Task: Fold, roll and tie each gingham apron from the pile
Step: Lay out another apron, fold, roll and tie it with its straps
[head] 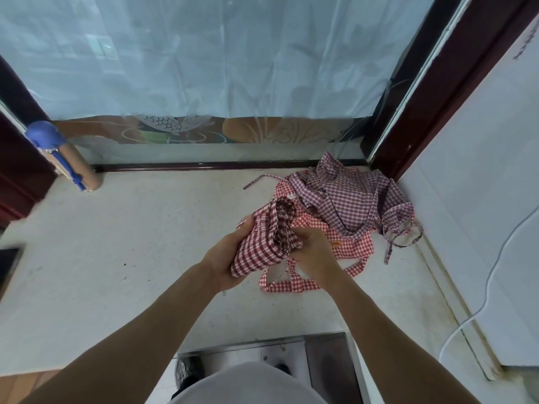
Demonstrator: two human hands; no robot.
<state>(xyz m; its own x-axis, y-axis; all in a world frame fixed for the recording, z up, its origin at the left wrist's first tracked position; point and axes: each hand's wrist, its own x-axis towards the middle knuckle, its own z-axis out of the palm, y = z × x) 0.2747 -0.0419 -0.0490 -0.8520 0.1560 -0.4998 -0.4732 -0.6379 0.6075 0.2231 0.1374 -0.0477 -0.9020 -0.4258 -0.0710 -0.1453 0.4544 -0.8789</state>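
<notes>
Both hands clamp the dark red gingham roll (264,237) above the counter (122,246), left hand (224,258) cupping it, right hand (313,252) pinching its edge, so slack grip risks unrolling, or its strap (284,282) could snag the pile (347,205) just beside.

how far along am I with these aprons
No tied roll shows, so nothing looks finished. Your left hand and right hand grip a dark red gingham apron, bunched partway. Left: the purple apron and bright red apron, loose on the counter.
</notes>
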